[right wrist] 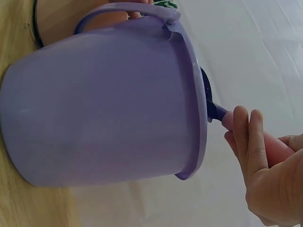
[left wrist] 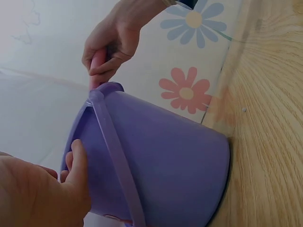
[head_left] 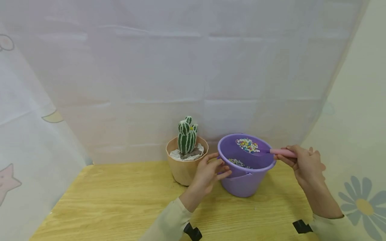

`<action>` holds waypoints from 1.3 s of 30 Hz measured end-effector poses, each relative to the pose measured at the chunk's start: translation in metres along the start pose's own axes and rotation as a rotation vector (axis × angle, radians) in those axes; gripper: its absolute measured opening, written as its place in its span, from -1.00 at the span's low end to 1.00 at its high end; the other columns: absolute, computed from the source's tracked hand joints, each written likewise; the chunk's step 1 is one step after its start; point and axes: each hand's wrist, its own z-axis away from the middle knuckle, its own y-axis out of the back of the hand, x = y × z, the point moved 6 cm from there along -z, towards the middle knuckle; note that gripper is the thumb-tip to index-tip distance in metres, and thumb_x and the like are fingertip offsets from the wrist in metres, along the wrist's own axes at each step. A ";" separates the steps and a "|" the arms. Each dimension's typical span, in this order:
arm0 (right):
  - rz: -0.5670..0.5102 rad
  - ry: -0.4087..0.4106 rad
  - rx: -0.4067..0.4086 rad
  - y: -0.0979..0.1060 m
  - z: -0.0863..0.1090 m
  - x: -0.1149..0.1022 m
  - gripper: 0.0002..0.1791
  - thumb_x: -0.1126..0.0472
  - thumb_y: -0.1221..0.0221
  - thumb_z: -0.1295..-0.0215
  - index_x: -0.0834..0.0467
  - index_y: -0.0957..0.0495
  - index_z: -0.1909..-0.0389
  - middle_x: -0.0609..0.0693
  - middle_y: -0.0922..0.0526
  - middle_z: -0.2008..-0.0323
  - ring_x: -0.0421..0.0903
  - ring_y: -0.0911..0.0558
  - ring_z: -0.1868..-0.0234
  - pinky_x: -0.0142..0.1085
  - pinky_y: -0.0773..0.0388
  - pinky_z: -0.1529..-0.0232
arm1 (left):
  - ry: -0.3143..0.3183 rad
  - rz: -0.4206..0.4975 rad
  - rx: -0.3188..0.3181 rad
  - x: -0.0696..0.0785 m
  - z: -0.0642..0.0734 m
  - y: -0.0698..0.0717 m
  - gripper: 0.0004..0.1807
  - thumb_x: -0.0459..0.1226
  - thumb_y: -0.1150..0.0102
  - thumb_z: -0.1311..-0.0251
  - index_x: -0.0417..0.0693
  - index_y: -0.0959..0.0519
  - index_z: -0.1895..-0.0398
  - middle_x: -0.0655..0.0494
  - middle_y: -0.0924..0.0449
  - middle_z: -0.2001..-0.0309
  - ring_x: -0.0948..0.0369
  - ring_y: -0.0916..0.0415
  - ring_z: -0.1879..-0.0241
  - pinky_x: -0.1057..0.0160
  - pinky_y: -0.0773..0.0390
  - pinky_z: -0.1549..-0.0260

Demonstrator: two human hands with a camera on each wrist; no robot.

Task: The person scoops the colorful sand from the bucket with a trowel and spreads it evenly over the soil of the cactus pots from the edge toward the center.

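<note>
Head view: purple bucket [head_left: 242, 185] touched by left hand [head_left: 208, 172], fingers loosely spread; scoop [head_left: 265, 151] held over it by right hand [head_left: 306, 164], pink handle [head_left: 282, 153] gripped.

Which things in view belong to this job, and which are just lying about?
In the job:
scoop of coloured granules, in right hand
purple bucket, left hand at it
potted cactus, possibly

Just there:
pale speck on table
flowered cloth

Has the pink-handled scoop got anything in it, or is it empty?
Not empty: the scoop holds a pile of small colourful pieces.
</note>
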 end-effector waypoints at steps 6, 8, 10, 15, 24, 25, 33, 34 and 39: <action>0.011 0.005 -0.009 -0.010 0.000 0.000 -0.77 0.49 -0.05 -0.48 0.54 -0.67 0.21 0.43 -0.67 0.26 0.22 -0.74 0.25 -0.13 -0.65 0.10 | -0.010 -0.077 -0.020 0.013 0.018 0.008 -0.61 -0.41 -0.06 -0.45 -0.30 -0.34 -0.28 -0.18 -0.50 0.14 -0.01 -0.60 0.23 -0.07 -0.69 0.08; 0.015 0.004 -0.004 -0.012 0.001 0.000 -0.75 0.49 -0.03 -0.49 0.52 -0.68 0.22 0.42 -0.68 0.27 0.21 -0.74 0.26 -0.14 -0.66 0.11 | -0.029 -0.127 -0.041 0.018 0.023 0.010 -0.64 -0.38 -0.05 -0.48 -0.30 -0.36 -0.26 -0.18 -0.50 0.13 -0.03 -0.60 0.21 -0.07 -0.69 0.08; 0.004 -0.001 -0.011 -0.014 0.001 0.001 -0.73 0.50 0.00 -0.49 0.51 -0.69 0.23 0.42 -0.68 0.27 0.21 -0.75 0.26 -0.14 -0.66 0.11 | -0.049 -0.194 -0.057 0.023 0.028 0.013 -0.66 -0.36 -0.05 -0.49 -0.29 -0.37 -0.25 -0.17 -0.51 0.14 -0.02 -0.61 0.20 -0.06 -0.69 0.08; -0.028 -0.012 -0.062 -0.019 0.002 0.005 -0.69 0.52 0.06 -0.50 0.51 -0.67 0.22 0.44 -0.67 0.27 0.20 -0.75 0.21 -0.16 -0.65 0.08 | -0.098 -0.369 -0.053 0.033 0.037 0.021 -0.68 -0.30 -0.09 -0.48 -0.24 -0.46 -0.21 -0.12 -0.57 0.17 0.06 -0.64 0.23 -0.04 -0.70 0.10; 0.051 -0.019 -0.035 -0.026 0.004 0.012 -0.73 0.44 -0.04 -0.52 0.55 -0.67 0.19 0.43 -0.67 0.25 0.24 -0.74 0.24 -0.15 -0.65 0.07 | -0.245 -0.532 -0.003 0.057 0.042 0.034 -0.71 -0.34 -0.08 -0.47 -0.29 -0.51 -0.16 -0.22 -0.60 0.16 0.00 -0.65 0.22 0.10 -0.71 0.19; 0.050 -0.023 -0.031 -0.027 0.004 0.012 -0.73 0.43 -0.05 -0.52 0.54 -0.67 0.18 0.43 -0.67 0.24 0.25 -0.74 0.26 -0.16 -0.65 0.08 | -0.281 -0.548 0.010 0.062 0.042 0.037 -0.72 -0.33 -0.09 -0.47 -0.28 -0.52 -0.14 -0.24 -0.60 0.15 -0.04 -0.65 0.21 0.07 -0.71 0.18; 0.004 -0.016 -0.048 -0.039 0.003 0.017 -0.72 0.46 0.00 -0.52 0.53 -0.68 0.21 0.44 -0.67 0.24 0.24 -0.75 0.28 -0.16 -0.65 0.10 | -0.621 -0.682 0.158 0.112 0.041 0.066 -0.75 -0.19 -0.13 -0.51 -0.17 -0.60 -0.05 -0.14 -0.59 0.17 -0.10 -0.63 0.23 -0.02 -0.70 0.20; 0.000 -0.018 -0.053 -0.041 0.003 0.018 -0.72 0.46 0.00 -0.52 0.53 -0.68 0.21 0.44 -0.66 0.24 0.23 -0.75 0.28 -0.16 -0.65 0.10 | -0.652 -0.706 0.185 0.116 0.041 0.070 -0.74 -0.17 -0.13 -0.51 -0.14 -0.61 -0.05 -0.11 -0.60 0.18 -0.08 -0.63 0.24 0.02 -0.70 0.24; -0.001 -0.043 -0.072 -0.048 0.005 0.023 -0.71 0.42 0.00 -0.54 0.58 -0.63 0.12 0.44 -0.66 0.21 0.22 -0.75 0.25 -0.16 -0.65 0.07 | -0.742 -0.788 0.334 0.131 0.041 0.091 -0.72 -0.09 -0.10 -0.52 -0.04 -0.64 -0.05 -0.05 -0.62 0.08 0.01 -0.59 0.15 0.10 -0.60 0.24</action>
